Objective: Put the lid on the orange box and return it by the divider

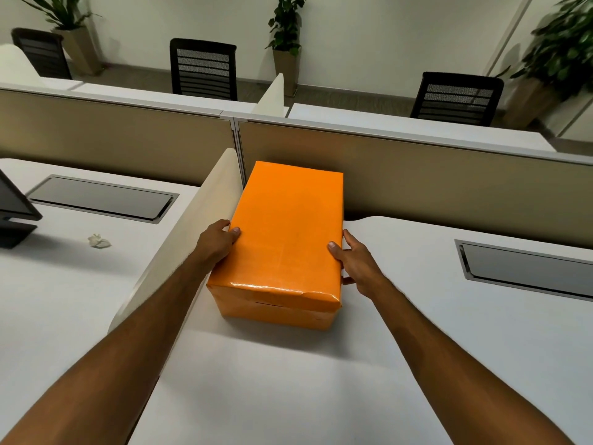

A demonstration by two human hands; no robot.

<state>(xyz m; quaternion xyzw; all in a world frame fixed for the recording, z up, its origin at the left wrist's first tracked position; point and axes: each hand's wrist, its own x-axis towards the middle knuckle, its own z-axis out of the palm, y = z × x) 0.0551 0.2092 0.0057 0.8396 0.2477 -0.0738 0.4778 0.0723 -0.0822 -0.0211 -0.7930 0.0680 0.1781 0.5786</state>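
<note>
The orange box (282,313) stands on the white desk (401,348) with its orange lid (285,226) covering the top. Its left side runs right alongside the cream side divider (199,226), and its far end sits near the beige back partition (417,175). My left hand (218,242) grips the lid's left edge, thumb on top. My right hand (356,261) holds the right edge, thumb on top and fingers down the side.
A grey cable hatch (526,268) is set into the desk at right. Beyond the divider, the neighbouring desk holds a crumpled paper (98,241), a monitor base (16,220) and another hatch (102,197). Black chairs and potted plants stand behind the partition.
</note>
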